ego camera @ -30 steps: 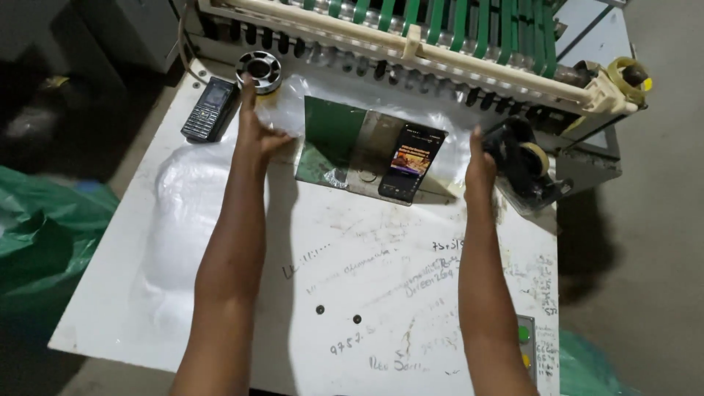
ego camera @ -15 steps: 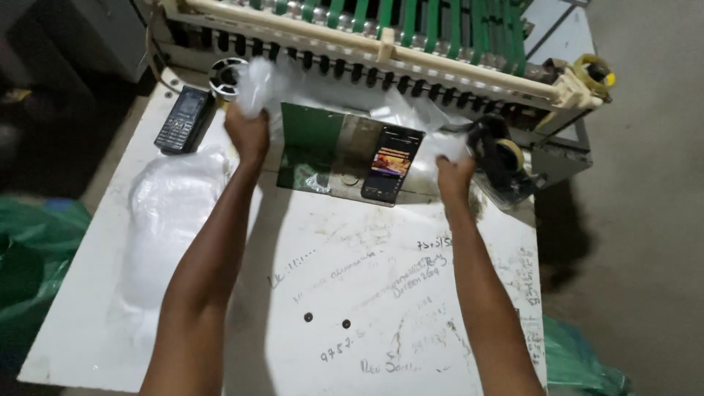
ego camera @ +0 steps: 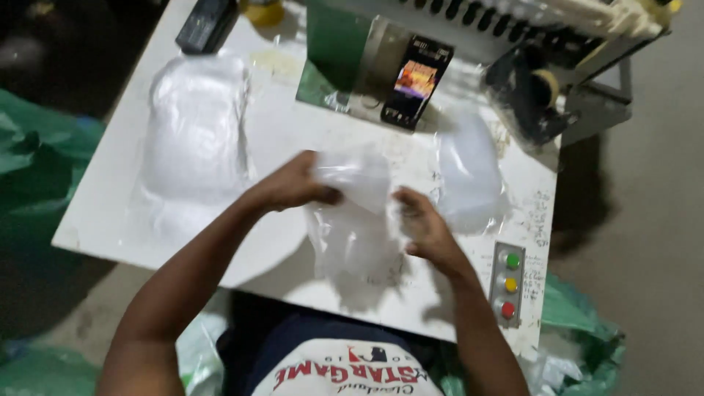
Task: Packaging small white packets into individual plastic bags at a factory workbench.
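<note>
A bundle of clear plastic bags (ego camera: 352,220) hangs over the near middle of the white table (ego camera: 279,139), pinched at its top by the left hand (ego camera: 297,183) and gripped along its edge by the right hand (ego camera: 422,227). A larger stack of bags (ego camera: 194,125) lies to the left, a smaller pile (ego camera: 469,165) to the right, a lit phone (ego camera: 416,81) leaning behind.

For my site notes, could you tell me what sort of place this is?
Probably a small plastic-bag workshop: a white work table fed by a roller machine, stacks of clear bags, and a three-button control panel. Both hands, left hand and right hand, grip a bundle of bags.
</note>
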